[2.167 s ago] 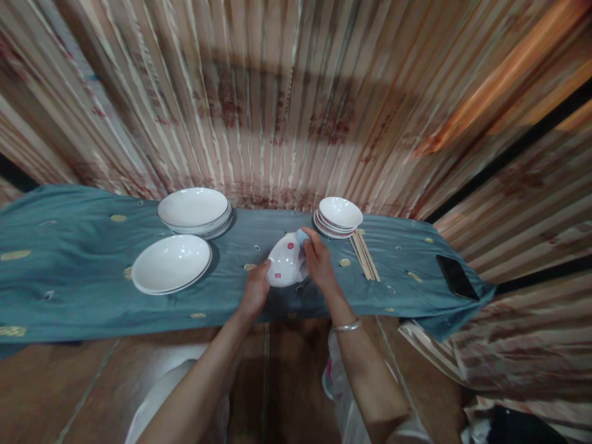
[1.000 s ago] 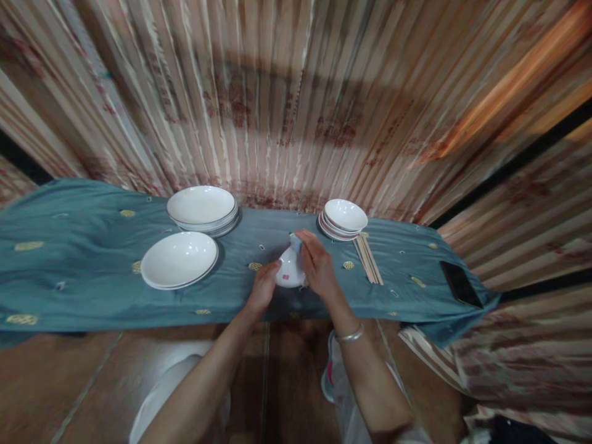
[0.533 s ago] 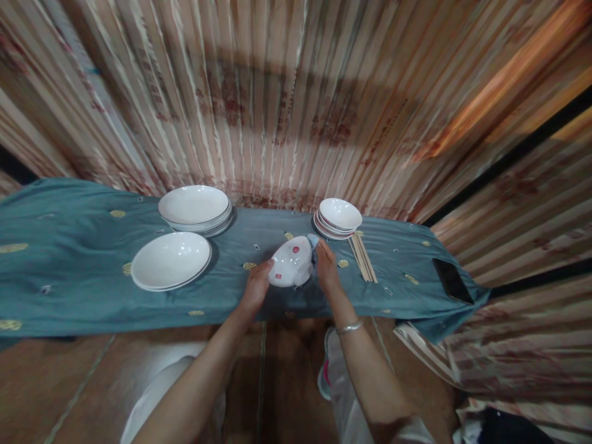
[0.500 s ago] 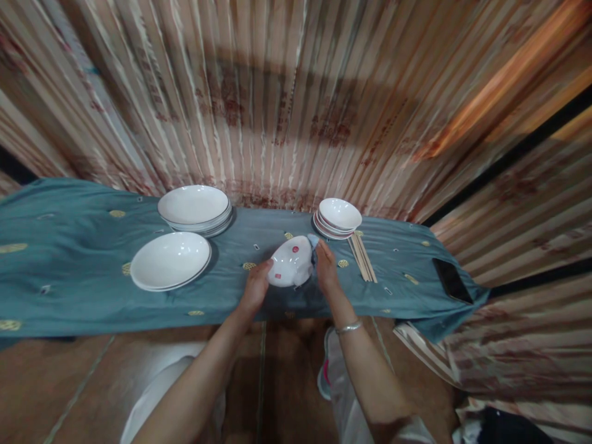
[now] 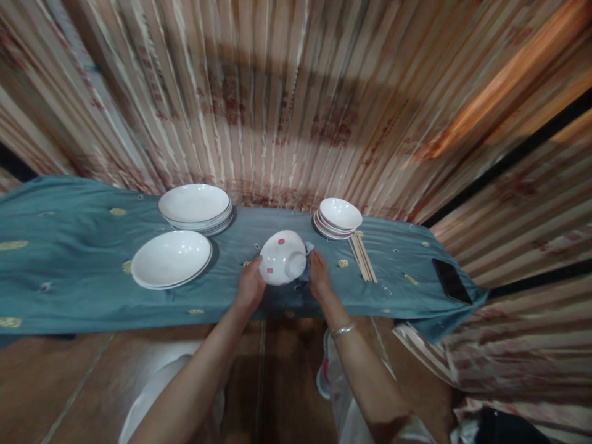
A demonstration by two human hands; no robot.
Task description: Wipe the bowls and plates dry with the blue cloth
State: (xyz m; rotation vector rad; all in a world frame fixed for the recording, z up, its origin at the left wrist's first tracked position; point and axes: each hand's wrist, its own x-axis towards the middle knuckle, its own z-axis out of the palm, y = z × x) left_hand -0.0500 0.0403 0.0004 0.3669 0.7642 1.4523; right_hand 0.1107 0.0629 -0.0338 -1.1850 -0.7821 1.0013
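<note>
Through the head camera I have the white bowl (image 5: 280,254) between both hands, just over the near half of the worktop (image 5: 259,228), tipped so its outside and foot ring face me. Whether its lower edge rests on the cover I can't tell. My left hand (image 5: 251,285) sits at its 8 o'clock, fingers grasping the rim, thumb on the outer wall. My right hand (image 5: 319,275) is at 3 to 4 o'clock, fingers clenched on a bluish cloth (image 5: 309,247) bunched against that edge; how much fingertip lies behind the bowl is hidden.

The relation I judge matters most: the foot ring points to about 4 o'clock, towards the right hand, so that hand is nearer the base and the left nearer the rim. Being round, the bowl gives me no true long axis. The small-bowl stack (image 5: 341,216) stands at 2 o'clock, with the chopsticks (image 5: 363,258) at 3.
</note>
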